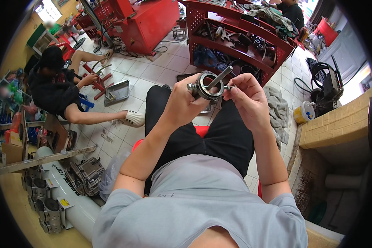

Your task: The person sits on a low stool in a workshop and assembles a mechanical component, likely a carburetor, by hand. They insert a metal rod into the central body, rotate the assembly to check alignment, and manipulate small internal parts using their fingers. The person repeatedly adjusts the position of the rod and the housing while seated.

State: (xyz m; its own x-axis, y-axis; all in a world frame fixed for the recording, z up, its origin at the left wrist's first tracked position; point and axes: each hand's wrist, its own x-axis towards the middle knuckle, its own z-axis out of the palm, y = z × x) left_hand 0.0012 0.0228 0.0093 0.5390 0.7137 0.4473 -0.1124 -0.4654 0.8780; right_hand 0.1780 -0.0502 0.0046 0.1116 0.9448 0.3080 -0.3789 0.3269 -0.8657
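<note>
White floor tiles (153,70) of a cluttered workshop spread under the seated person, who holds the work up over the lap, close to the eyes. Left hand (186,101) is clenched around a metal ring part (210,87), steadying it, while the right hand (246,97) pinches a bolt end at its side. Beyond stands a red shelf rack (235,41); another person (58,91) crouches at left.

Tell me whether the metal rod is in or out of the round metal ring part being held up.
In. The metal rod passes through the round metal ring part, which the left hand grips while the right hand pinches its side.
</note>
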